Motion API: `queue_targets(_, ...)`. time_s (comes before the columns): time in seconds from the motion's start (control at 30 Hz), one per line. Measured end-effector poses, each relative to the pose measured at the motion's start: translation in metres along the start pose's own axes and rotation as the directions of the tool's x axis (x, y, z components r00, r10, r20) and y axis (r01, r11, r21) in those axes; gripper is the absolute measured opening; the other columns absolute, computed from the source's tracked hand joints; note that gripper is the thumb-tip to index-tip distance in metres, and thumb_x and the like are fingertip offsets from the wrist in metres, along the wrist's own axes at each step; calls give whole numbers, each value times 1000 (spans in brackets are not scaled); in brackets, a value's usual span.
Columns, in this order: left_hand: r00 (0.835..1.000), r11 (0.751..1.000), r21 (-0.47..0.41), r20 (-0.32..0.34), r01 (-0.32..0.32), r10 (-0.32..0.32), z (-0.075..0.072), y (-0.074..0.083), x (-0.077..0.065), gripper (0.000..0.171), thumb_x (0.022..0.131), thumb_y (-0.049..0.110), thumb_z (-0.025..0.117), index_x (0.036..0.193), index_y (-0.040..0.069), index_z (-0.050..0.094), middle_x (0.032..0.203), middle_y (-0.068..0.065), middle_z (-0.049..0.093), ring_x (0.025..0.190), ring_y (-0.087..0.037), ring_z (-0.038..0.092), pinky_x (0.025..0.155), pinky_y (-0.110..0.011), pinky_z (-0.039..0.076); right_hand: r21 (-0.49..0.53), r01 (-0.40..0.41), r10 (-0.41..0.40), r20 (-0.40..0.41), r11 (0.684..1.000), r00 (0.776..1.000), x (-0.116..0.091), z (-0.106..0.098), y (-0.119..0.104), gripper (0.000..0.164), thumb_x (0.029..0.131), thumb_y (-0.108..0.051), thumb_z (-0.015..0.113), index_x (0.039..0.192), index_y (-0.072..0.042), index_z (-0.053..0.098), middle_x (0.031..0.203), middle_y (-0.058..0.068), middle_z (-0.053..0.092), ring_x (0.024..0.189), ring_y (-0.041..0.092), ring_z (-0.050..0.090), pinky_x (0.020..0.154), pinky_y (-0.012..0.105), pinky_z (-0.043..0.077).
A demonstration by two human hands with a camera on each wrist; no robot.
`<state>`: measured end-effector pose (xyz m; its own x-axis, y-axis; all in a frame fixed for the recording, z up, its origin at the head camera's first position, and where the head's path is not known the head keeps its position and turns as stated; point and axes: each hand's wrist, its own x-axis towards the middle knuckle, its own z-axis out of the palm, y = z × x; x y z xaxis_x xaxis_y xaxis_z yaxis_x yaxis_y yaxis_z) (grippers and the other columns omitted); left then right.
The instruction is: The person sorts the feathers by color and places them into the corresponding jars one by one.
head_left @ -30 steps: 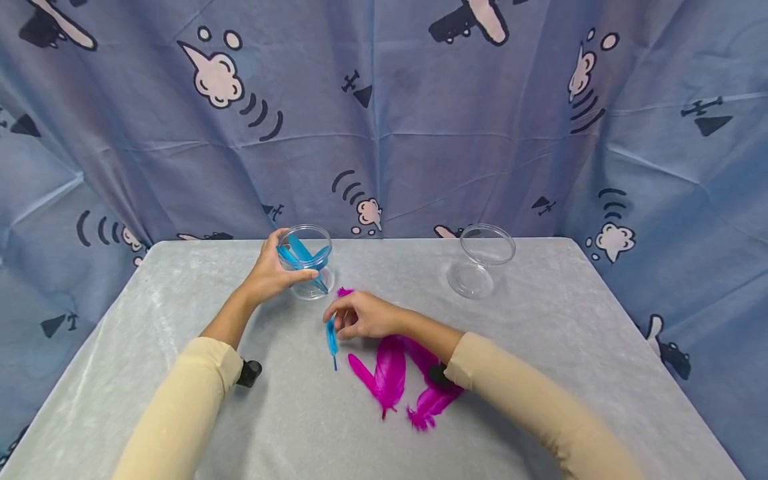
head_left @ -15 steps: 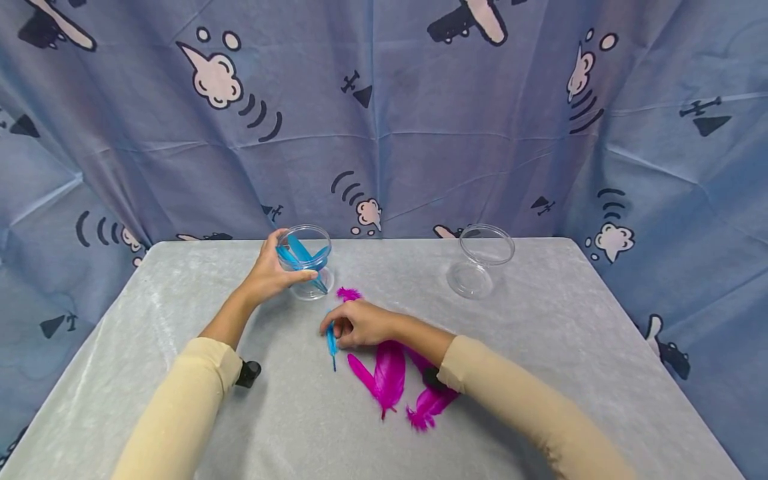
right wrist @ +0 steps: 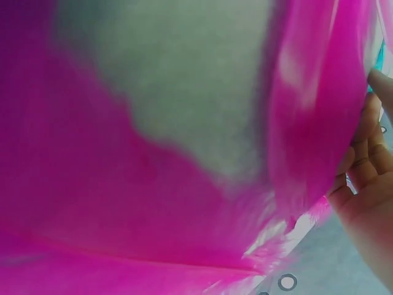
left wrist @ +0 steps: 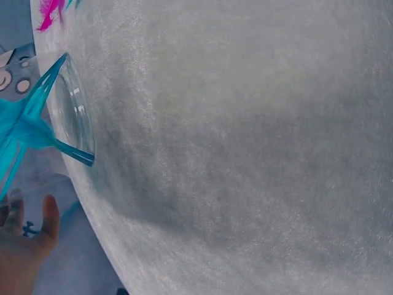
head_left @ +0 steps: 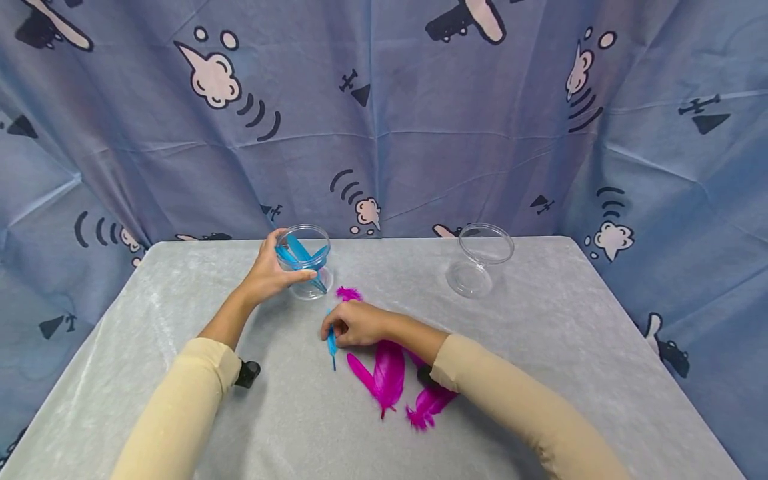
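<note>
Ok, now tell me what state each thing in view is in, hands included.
Left jar: upright, no lid on, steadied by a hand
Blue feathers in it: leaning at angles
Right jar: upright, no lid on, untouched
Loose blue feather: partly hidden by fingers
Magenta feathers: lying loose, some partly hidden
Left hand: holding the left jar
Right hand: at the loose feather, pinch unclear
Curtain: hanging, creased

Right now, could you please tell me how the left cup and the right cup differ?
The left cup contains blue feathers, while no feathers show in the right cup. The left hand holds the left cup, whereas neither hand touches the right cup. Both are clear and stand upright on the table.
</note>
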<state>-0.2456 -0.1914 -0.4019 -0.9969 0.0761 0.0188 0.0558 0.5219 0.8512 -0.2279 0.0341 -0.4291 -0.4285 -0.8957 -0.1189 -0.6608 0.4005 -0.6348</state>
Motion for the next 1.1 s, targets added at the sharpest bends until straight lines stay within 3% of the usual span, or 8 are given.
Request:
queue_targets(0.6,1000,1000,0,5,-1,1,-1,-2,-2,109,80,27,85,157,8,10,155,-26,19,142,-41,25,114,-57,27,28,-24,24,-22,999,999,4,1,-5,9,83,4,73,84,-6,72,62,-8,52,60,0,45,60,16,39)
queue_targets(0.87,1000,1000,-10,4,-11,11,1,-2,-1,109,79,26,85,157,8,11,155,-26,20,142,-40,26,114,-56,27,183,37,-22,-83,982,996,6,3,-2,6,85,4,74,87,-2,75,66,-6,57,63,-1,48,60,16,41)
queue_targets(1.1,1000,1000,4,7,-18,18,0,-1,0,111,79,27,86,157,8,10,155,-26,19,142,-41,26,113,-58,28,383,113,-34,-207,917,978,6,-15,-12,7,86,4,71,93,5,74,68,-5,58,64,4,49,61,19,43)
